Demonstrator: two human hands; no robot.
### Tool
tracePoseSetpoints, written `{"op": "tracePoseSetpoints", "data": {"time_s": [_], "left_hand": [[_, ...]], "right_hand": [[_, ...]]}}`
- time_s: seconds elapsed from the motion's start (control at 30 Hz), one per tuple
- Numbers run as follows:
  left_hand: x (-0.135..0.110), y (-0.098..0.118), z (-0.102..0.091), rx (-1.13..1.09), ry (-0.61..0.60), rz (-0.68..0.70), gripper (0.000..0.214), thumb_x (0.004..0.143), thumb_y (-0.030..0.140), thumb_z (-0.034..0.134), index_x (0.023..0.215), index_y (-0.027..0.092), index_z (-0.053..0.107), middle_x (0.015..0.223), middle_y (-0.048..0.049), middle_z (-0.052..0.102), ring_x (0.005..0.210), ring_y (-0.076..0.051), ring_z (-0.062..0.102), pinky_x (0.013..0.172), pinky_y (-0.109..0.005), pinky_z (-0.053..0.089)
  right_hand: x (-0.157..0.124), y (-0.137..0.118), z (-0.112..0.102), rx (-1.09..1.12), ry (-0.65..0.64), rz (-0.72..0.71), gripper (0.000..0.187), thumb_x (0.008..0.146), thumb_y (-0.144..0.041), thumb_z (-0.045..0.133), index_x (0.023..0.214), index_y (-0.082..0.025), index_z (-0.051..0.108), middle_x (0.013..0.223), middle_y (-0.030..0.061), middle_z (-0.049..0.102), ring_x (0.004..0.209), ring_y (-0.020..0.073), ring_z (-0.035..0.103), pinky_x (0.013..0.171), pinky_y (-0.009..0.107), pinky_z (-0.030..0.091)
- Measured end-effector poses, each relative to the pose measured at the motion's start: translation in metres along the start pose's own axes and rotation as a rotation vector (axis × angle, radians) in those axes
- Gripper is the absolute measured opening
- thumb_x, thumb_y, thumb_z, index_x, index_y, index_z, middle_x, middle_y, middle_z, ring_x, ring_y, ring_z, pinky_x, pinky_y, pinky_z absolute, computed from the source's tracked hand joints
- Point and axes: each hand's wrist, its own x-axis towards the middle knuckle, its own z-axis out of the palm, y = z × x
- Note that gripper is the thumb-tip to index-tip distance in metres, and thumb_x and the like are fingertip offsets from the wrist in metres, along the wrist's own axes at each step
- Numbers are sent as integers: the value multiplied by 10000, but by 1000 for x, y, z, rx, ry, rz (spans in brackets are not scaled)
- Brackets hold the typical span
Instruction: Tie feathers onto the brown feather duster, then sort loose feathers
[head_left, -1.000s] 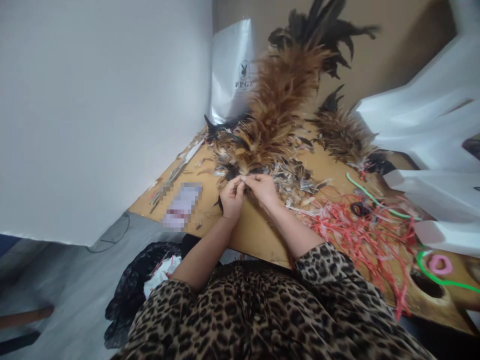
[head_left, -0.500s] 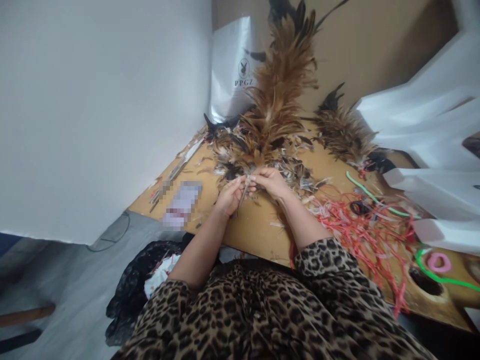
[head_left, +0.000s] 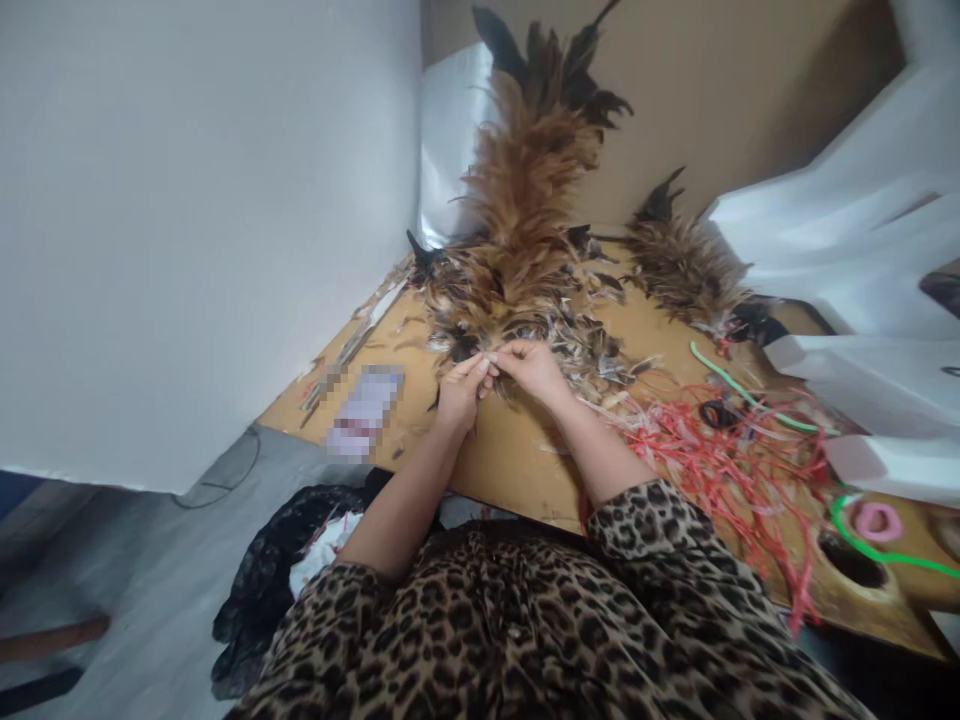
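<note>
A tall bundle of brown feathers with black tips (head_left: 529,190) stands upright over the wooden table (head_left: 517,455). My left hand (head_left: 461,392) and my right hand (head_left: 531,368) meet at its base, both pinched on the quill ends. Loose brown and black feathers (head_left: 517,310) lie heaped on the table just behind my hands. My sleeves are leopard print.
A second feather bunch (head_left: 686,265) lies at the back right. Red plastic strings (head_left: 720,455) spread to the right, with a green cord (head_left: 739,395) and a pink ring (head_left: 877,522). White bags (head_left: 855,250) sit at the right, a blurred packet (head_left: 364,408) at the left, a white wall beside.
The feather bundle has swung from leaning right to standing more upright and leftward. My hands stayed together at its base, shifting only slightly.
</note>
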Motion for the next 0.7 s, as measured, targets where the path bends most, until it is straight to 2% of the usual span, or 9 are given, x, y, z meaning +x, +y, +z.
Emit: {"op": "tracePoseSetpoints", "data": {"time_s": [0.13,0.23,0.33,0.4,0.47,0.6,0.7], "left_hand": [[-2,7,-2,-49,-43,-71,269,629,308,750,754,105,625,614,9,531,466,-25,399,378,-147,197],[-2,10,-5,-113,-55,-129,233,644,264,741,758,106,614,622,15,506,468,-20,378,371,-137,193],[0,13,-8,-170,-53,-158,217,674,223,719,831,109,622,631,19,489,465,-15,358,363,-126,200],[1,14,-9,-200,-45,-157,190,704,200,695,856,113,620,633,20,480,460,-13,345,357,-120,205],[3,15,-11,-232,-39,-152,156,731,183,668,863,117,617,636,20,476,458,-12,336,351,-114,210],[6,13,-15,-281,-66,-147,144,757,165,638,892,121,615,651,19,473,463,-10,339,352,-100,229],[6,13,-16,-293,-72,-143,150,760,162,634,901,117,611,654,21,463,460,-10,336,351,-97,233]], "right_hand": [[-3,1,1,-109,55,-11,366,687,-507,629,614,-149,613,585,29,633,553,128,556,563,247,435],[-7,-1,-8,-225,84,-8,333,701,-466,614,640,-140,637,581,9,614,531,104,506,542,231,396],[-12,-4,-29,-319,-1,67,320,684,-452,629,626,-138,651,524,-12,571,477,81,445,497,218,347],[-13,-6,-49,-303,-76,163,337,665,-473,641,637,-138,668,508,-6,571,459,85,446,478,220,338],[-13,-7,-68,-266,-5,202,346,649,-478,651,656,-134,677,553,13,608,486,95,479,494,224,357],[-10,-9,-93,-316,316,123,285,627,-401,671,698,-126,687,598,10,627,517,88,475,545,228,376],[-5,-9,-99,-381,395,111,247,624,-347,660,719,-122,694,609,4,631,529,87,472,572,234,386]]}}
